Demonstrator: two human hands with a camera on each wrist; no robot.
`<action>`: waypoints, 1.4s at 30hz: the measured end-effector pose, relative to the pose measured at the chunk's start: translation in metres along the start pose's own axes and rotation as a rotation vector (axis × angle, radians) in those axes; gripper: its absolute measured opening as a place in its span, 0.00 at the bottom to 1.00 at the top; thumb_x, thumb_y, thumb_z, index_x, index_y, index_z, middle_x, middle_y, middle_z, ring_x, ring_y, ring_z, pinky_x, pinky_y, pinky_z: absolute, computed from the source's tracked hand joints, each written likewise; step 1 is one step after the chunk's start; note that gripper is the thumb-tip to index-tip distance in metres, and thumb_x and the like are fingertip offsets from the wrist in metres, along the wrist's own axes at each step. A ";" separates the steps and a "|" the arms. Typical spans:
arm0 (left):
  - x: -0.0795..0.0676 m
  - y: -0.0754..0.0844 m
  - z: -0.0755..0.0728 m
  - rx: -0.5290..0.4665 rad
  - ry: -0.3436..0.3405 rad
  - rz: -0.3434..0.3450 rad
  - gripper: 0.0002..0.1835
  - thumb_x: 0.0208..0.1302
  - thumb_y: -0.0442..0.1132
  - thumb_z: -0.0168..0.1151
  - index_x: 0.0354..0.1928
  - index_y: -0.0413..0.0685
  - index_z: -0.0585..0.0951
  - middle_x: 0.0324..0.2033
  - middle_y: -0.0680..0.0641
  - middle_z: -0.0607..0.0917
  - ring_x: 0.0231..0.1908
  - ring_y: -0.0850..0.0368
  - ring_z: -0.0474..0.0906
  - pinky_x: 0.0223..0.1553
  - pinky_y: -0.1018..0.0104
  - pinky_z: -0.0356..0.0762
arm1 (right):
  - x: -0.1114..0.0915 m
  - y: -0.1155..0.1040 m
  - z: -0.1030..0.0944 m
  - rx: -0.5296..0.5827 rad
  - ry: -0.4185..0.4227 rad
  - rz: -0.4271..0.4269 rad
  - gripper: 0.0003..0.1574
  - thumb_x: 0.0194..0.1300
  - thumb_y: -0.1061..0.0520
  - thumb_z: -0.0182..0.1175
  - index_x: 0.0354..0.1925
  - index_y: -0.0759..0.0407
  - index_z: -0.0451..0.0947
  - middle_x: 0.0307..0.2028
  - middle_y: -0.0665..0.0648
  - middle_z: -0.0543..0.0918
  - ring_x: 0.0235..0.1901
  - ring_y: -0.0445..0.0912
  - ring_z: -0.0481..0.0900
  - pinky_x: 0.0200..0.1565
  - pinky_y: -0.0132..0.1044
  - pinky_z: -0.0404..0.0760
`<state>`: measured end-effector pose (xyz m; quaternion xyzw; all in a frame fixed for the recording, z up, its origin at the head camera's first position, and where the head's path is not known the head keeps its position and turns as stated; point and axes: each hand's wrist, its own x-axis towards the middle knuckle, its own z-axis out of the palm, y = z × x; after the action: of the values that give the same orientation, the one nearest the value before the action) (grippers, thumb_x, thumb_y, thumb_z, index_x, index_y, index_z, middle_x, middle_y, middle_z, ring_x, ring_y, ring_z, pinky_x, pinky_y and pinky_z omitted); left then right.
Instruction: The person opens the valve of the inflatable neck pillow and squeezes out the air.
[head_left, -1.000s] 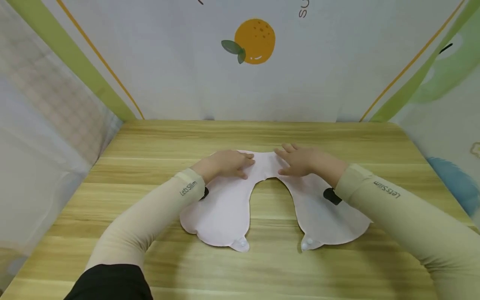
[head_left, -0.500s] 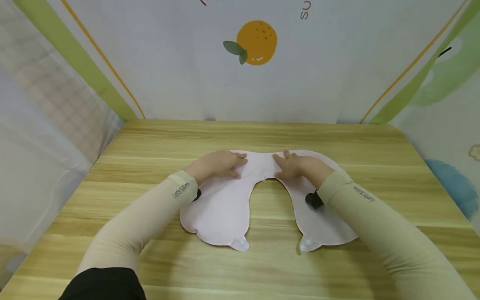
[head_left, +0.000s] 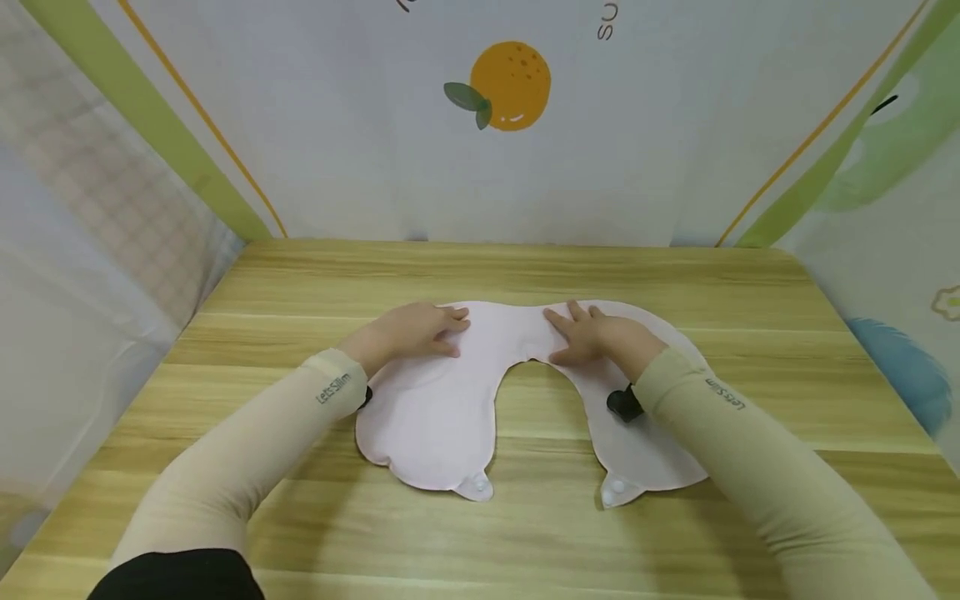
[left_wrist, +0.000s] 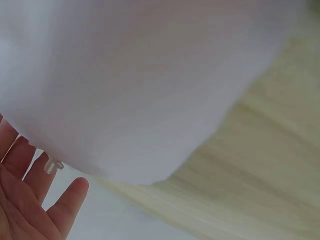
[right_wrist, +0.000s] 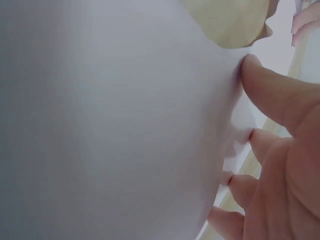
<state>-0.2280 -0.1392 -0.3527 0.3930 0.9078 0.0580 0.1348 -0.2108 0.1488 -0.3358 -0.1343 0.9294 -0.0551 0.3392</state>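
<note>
A pale pink U-shaped inflatable neck pillow (head_left: 427,425) lies rather flat on the table, its curve at the far side and both ends toward me. Small tabs with clear snaps (head_left: 618,487) tip the ends. My left hand (head_left: 408,333) lies over the upper left of the pillow, fingers extended and slightly spread. A clear plastic valve (left_wrist: 52,165) shows beside its fingers in the left wrist view. On the right side of the curve rests my right hand (head_left: 592,335), fingers spread. Its thumb and fingertips (right_wrist: 251,62) touch the fabric in the right wrist view.
The wood-grain table (head_left: 510,550) carries the pillow. Behind it hangs a white curtain (head_left: 337,125) with a printed orange, and more printed cloth encloses both sides. Black wrist cameras (head_left: 624,404) sit below the cuffs of the beige sleeves.
My left hand has slid left along the pillow, away from the middle of the curve. My right hand came slightly left and nearer, then stayed about there. The pillow has barely shifted.
</note>
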 end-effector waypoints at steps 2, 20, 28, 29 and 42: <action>-0.002 -0.001 0.001 -0.011 0.009 -0.007 0.32 0.68 0.48 0.63 0.68 0.39 0.71 0.71 0.40 0.69 0.71 0.42 0.64 0.71 0.48 0.64 | 0.000 0.001 0.000 -0.003 0.003 -0.002 0.51 0.74 0.39 0.49 0.80 0.48 0.33 0.78 0.69 0.29 0.75 0.73 0.31 0.69 0.76 0.43; -0.011 -0.007 -0.002 -0.034 0.021 -0.015 0.29 0.66 0.45 0.65 0.65 0.38 0.75 0.69 0.38 0.70 0.64 0.40 0.74 0.66 0.48 0.71 | -0.003 -0.001 -0.005 -0.022 0.021 -0.001 0.50 0.74 0.40 0.51 0.80 0.47 0.37 0.78 0.68 0.34 0.75 0.73 0.34 0.69 0.76 0.44; 0.002 -0.001 -0.006 -0.060 0.073 0.066 0.30 0.67 0.45 0.65 0.65 0.34 0.74 0.65 0.35 0.76 0.65 0.41 0.73 0.68 0.49 0.69 | 0.003 -0.022 -0.009 -0.007 0.093 -0.151 0.44 0.76 0.47 0.50 0.80 0.50 0.42 0.79 0.69 0.38 0.74 0.75 0.38 0.72 0.71 0.47; 0.005 0.001 -0.006 -0.059 0.072 0.074 0.29 0.68 0.45 0.64 0.65 0.35 0.75 0.65 0.36 0.76 0.66 0.41 0.73 0.69 0.49 0.68 | 0.005 -0.025 -0.009 0.012 0.102 -0.162 0.44 0.76 0.46 0.50 0.80 0.49 0.43 0.79 0.68 0.39 0.75 0.74 0.38 0.72 0.70 0.46; 0.012 0.000 0.000 -0.024 0.006 0.030 0.27 0.65 0.44 0.66 0.64 0.39 0.77 0.68 0.38 0.73 0.66 0.42 0.72 0.68 0.50 0.69 | 0.020 -0.042 0.003 0.049 0.070 -0.151 0.39 0.76 0.55 0.49 0.79 0.39 0.48 0.80 0.61 0.39 0.78 0.67 0.35 0.74 0.68 0.45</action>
<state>-0.2361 -0.1302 -0.3555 0.4046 0.9015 0.0718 0.1359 -0.2150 0.1030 -0.3425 -0.1939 0.9263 -0.1077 0.3046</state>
